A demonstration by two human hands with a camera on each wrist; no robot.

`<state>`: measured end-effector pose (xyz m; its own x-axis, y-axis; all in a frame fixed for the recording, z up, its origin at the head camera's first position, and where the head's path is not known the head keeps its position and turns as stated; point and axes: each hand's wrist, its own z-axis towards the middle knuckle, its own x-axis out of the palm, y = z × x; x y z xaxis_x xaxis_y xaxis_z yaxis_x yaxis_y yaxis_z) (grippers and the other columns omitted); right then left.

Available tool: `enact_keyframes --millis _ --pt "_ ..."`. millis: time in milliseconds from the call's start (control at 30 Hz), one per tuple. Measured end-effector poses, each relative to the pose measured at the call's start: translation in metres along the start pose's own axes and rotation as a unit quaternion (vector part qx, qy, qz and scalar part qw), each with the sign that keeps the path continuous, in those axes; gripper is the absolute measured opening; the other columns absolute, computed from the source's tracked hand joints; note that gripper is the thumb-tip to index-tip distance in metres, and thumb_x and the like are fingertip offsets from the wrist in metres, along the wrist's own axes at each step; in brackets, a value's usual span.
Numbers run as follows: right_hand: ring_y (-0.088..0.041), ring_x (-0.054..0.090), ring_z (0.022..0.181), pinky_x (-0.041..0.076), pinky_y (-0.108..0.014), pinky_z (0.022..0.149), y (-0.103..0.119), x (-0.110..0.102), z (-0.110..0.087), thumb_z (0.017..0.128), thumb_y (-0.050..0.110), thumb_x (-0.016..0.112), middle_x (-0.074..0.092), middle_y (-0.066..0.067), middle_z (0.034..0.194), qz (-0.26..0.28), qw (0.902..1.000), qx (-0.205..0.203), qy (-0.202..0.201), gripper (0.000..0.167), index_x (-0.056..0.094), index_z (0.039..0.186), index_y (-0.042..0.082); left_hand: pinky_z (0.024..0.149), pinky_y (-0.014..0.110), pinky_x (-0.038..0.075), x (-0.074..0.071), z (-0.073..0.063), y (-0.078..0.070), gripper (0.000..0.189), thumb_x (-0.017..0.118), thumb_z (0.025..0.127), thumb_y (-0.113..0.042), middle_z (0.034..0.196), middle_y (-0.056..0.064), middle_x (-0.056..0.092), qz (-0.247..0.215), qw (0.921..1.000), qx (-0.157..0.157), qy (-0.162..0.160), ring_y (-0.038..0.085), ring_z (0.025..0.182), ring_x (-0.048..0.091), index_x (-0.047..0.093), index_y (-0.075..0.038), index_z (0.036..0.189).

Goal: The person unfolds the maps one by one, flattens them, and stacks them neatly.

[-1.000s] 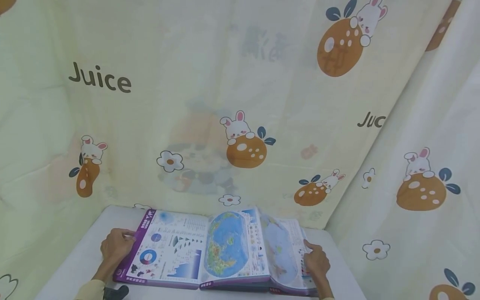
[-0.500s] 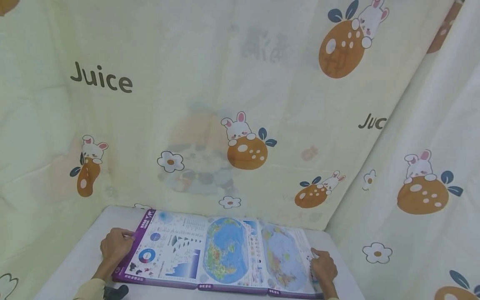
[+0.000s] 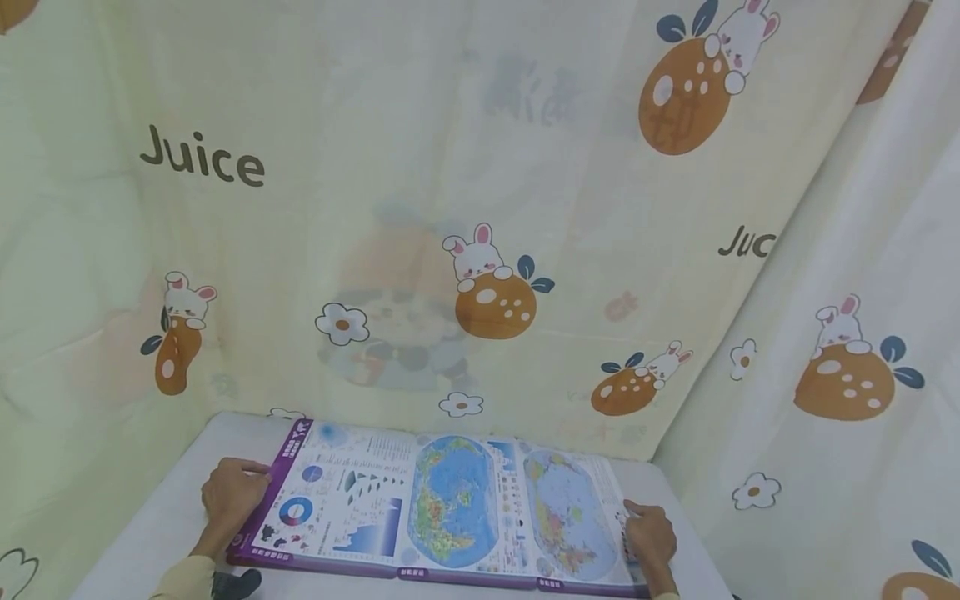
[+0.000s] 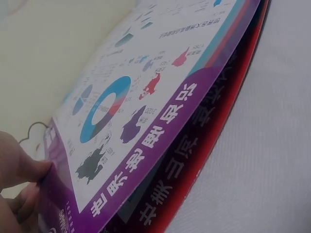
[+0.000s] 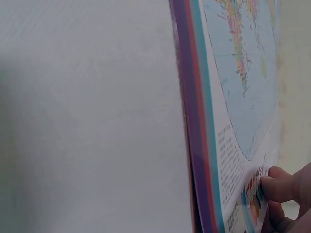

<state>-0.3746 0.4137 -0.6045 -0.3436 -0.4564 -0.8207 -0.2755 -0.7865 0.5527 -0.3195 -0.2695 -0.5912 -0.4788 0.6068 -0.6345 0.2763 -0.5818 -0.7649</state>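
Observation:
A fold-out world map (image 3: pixel 453 500) with three panels lies spread across the table in the head view. Charts fill its purple-bordered left panel (image 3: pixel 360 450); the other two show world maps. At the left edge my left hand (image 3: pixel 231 496) pinches the border, its thumb on top in the left wrist view. My right hand (image 3: pixel 651 537) pinches the opposite edge, with the thumb (image 5: pixel 279 188) over the printed side in the right wrist view. Beneath the purple border, a red-edged layer (image 4: pixel 192 170) shows in the left wrist view. The fingertips under the map are hidden.
The white table (image 3: pixel 168 492) extends past both sides of the map. A cream curtain (image 3: pixel 390 167) with rabbit and fruit prints hangs directly behind the table, and more curtain (image 3: pixel 862 250) hangs at the right. A dark object (image 3: pixel 236 583) sits by the left sleeve.
The middle and right panels, raised and bent at the folds a second ago, have flattened out. My right hand has shifted slightly right and toward me with the edge; my left hand stays put.

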Motion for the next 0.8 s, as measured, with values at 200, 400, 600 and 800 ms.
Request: enact_keyframes --millis 200,400,600,800 --pt "-0.059 0.069 0.113 0.056 -0.062 0.089 0.008 0.002 0.000 0.078 0.003 0.056 0.069 -0.033 0.133 0.004 0.9996 0.020 -0.020 0.050 0.076 0.124 0.000 0.081 0.056 0.046 0.001 -0.003 -0.003 0.027 0.071 0.094 -0.006 0.104 0.036 0.075 -0.005 0.9999 -0.012 -0.005 0.044 0.087 0.066 0.076 0.014 0.111" --pt "-0.050 0.071 0.094 0.056 -0.059 0.083 0.018 -0.002 -0.004 0.080 0.003 0.059 0.074 -0.033 0.124 0.015 0.9973 0.063 -0.034 0.045 0.076 0.122 -0.004 0.081 0.056 0.047 0.002 -0.004 -0.003 0.028 0.071 0.093 -0.006 0.107 0.037 0.075 -0.007 0.9998 -0.014 -0.008 0.046 0.090 0.067 0.075 0.015 0.111" --pt "-0.043 0.065 0.081 0.051 -0.051 0.075 0.027 -0.006 -0.009 0.088 0.005 0.064 0.073 -0.036 0.101 0.028 0.9933 0.105 -0.040 0.039 0.067 0.119 -0.019 0.081 0.056 0.044 0.002 -0.003 -0.002 0.025 0.075 0.090 -0.005 0.100 0.036 0.075 -0.011 0.9997 0.003 -0.021 0.044 0.085 0.065 0.075 0.015 0.106" --pt "-0.049 0.066 0.088 0.053 -0.056 0.078 0.028 -0.004 -0.010 0.091 0.004 0.063 0.070 -0.040 0.102 0.026 0.9909 0.122 -0.049 0.035 0.064 0.115 -0.023 0.081 0.056 0.042 0.001 -0.002 -0.001 0.023 0.079 0.087 -0.006 0.103 0.036 0.074 -0.004 0.9994 0.016 -0.029 0.046 0.087 0.064 0.076 0.013 0.100"
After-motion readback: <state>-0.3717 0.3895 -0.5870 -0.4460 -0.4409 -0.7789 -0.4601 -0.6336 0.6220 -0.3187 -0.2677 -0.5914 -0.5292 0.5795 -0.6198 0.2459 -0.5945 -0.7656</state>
